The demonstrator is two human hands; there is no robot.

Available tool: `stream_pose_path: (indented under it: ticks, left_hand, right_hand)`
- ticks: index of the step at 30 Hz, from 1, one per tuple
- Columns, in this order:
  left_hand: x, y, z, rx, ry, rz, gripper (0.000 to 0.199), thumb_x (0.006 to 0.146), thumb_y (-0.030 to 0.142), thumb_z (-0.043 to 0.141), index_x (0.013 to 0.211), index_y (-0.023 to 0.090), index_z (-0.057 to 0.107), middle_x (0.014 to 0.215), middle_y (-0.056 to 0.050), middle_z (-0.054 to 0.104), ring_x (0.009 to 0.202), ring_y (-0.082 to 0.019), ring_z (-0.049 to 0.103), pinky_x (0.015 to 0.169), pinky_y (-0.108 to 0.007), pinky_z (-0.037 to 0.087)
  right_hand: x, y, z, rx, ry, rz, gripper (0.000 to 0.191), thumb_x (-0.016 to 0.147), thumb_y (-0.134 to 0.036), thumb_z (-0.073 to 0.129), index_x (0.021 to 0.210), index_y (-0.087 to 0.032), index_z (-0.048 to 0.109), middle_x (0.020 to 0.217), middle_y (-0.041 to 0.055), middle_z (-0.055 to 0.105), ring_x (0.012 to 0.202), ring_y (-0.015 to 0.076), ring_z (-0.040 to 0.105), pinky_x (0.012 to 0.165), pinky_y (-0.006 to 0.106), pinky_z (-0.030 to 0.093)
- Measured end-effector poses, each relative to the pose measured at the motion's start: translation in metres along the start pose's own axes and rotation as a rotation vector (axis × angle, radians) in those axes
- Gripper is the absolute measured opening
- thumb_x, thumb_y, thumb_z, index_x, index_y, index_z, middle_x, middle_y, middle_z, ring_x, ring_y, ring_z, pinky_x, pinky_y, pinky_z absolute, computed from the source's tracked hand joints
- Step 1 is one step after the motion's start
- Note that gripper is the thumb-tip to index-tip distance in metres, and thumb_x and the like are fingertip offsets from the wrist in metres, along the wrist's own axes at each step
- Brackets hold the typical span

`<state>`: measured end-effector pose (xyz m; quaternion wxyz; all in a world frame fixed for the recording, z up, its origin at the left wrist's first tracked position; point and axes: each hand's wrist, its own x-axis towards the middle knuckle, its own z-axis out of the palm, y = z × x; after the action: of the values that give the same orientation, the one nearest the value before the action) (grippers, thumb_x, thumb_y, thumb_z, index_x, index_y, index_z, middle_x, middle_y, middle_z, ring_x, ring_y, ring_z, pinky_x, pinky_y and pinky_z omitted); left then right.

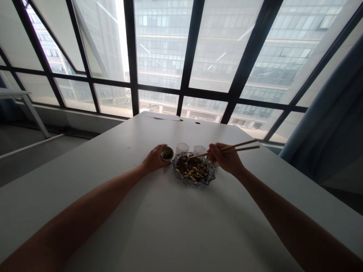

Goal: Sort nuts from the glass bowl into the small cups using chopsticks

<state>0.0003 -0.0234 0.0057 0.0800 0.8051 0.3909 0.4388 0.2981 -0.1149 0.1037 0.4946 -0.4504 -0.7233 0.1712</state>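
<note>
My left hand (154,158) is wrapped round a small round cup (166,153), tilted so its dark inside faces me. It is held just left of a scalloped glass bowl (195,184). Peanuts and sunflower seeds (195,170) fill the bowl. My right hand (225,158) grips a pair of chopsticks (238,147) above the bowl's right side. Their tips reach over the far left part of the seeds; whether they pinch anything is too small to tell. Behind the bowl stand two clear plastic cups, one on the left (182,147) and one on the right (200,149).
All this is on a long white table (147,226). Near its far end lie a sheet of paper (161,116) and two dark round spots. Tall windows rise beyond it. A blue curtain (320,132) hangs at the right, and another white table (31,109) stands at the left.
</note>
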Motion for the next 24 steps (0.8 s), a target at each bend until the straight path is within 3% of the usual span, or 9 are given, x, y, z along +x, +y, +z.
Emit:
stream_pose_path:
  ticks: [6,13,17,24]
  left_hand:
    - [0.001,0.002,-0.002,0.011,0.008,-0.025,0.073,0.065,0.040,0.082,0.129,0.017,0.054,0.124,-0.014,0.066,0.115,-0.032,0.065,0.100,-0.046,0.053]
    - [0.003,-0.001,0.001,0.018,0.015,-0.040,0.073,0.065,0.038,0.081,0.129,0.016,0.054,0.126,-0.016,0.065,0.115,-0.032,0.065,0.101,-0.047,0.053]
    - [0.002,-0.001,0.000,-0.004,0.001,-0.056,0.073,0.067,0.041,0.080,0.130,0.016,0.053,0.126,-0.016,0.066,0.116,-0.032,0.065,0.101,-0.047,0.053]
    - [0.002,0.000,-0.001,-0.032,-0.009,-0.126,0.072,0.069,0.044,0.078,0.130,0.016,0.053,0.123,-0.015,0.067,0.113,-0.032,0.066,0.098,-0.047,0.053]
  right_hand:
    - [-0.020,0.007,0.001,-0.184,-0.149,-0.261,0.045,0.098,-0.047,0.052,0.063,-0.019,0.060,0.055,0.0030,0.062,0.047,0.0123,0.054,0.048,0.025,0.042]
    - [-0.022,0.011,0.007,-0.213,-0.164,-0.425,0.041,0.097,-0.031,0.054,0.058,-0.020,0.051,0.052,-0.0020,0.048,0.044,0.0100,0.042,0.046,0.026,0.033]
    - [-0.025,0.019,0.009,-0.212,-0.215,-0.433,0.038,0.099,-0.031,0.053,0.063,-0.020,0.058,0.056,-0.0005,0.055,0.047,0.0106,0.048,0.048,0.026,0.036]
    - [-0.035,0.025,0.010,-0.156,-0.172,-0.283,0.034,0.097,-0.040,0.055,0.069,-0.025,0.066,0.061,0.0021,0.064,0.051,0.0154,0.056,0.052,0.030,0.044]
